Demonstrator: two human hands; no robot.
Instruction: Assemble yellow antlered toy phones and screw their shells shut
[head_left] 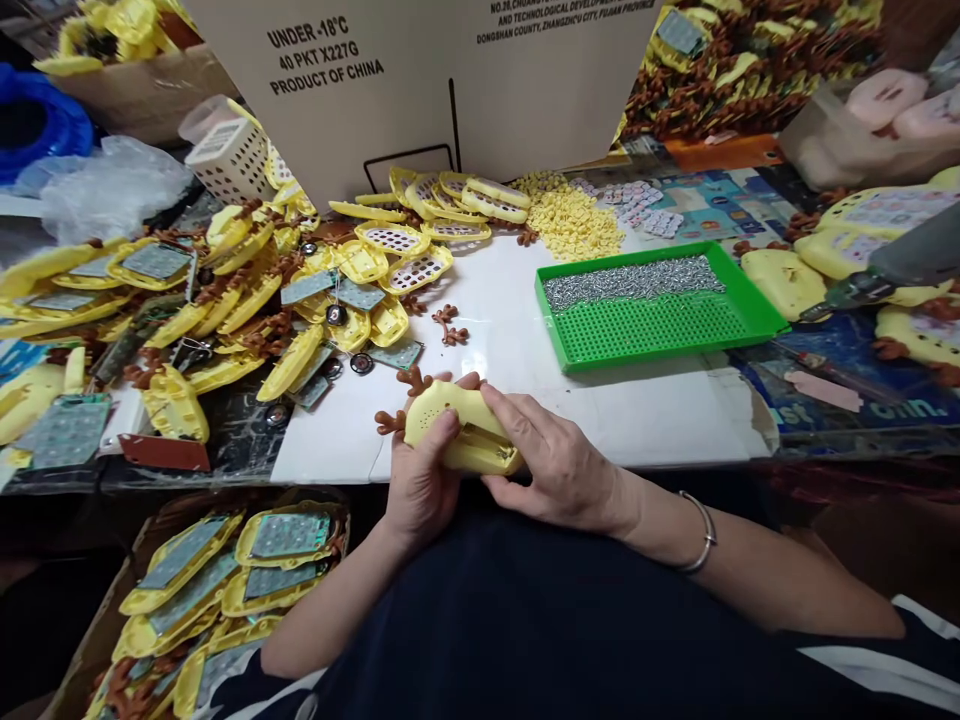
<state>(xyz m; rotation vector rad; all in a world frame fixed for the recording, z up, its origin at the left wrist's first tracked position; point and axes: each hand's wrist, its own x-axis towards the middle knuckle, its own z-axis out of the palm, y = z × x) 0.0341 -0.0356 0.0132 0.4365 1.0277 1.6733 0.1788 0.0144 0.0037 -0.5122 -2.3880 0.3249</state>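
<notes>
A yellow toy shell with brown antlers [450, 425] rests at the near edge of the white table sheet [637, 400], held between both hands. My left hand [420, 480] wraps it from below, thumb pressed on its perforated top. My right hand [551, 460] grips its right side, fingers laid over the back edge. A silver bangle [701, 530] sits on my right wrist.
A green tray [750, 310] of small screws stands to the right. Yellow shells with circuit boards [247, 300] are heaped at left, and more fill a box [247, 570] below the table. A cardboard carton [420, 80] stands behind; an electric screwdriver [885, 275] lies at far right.
</notes>
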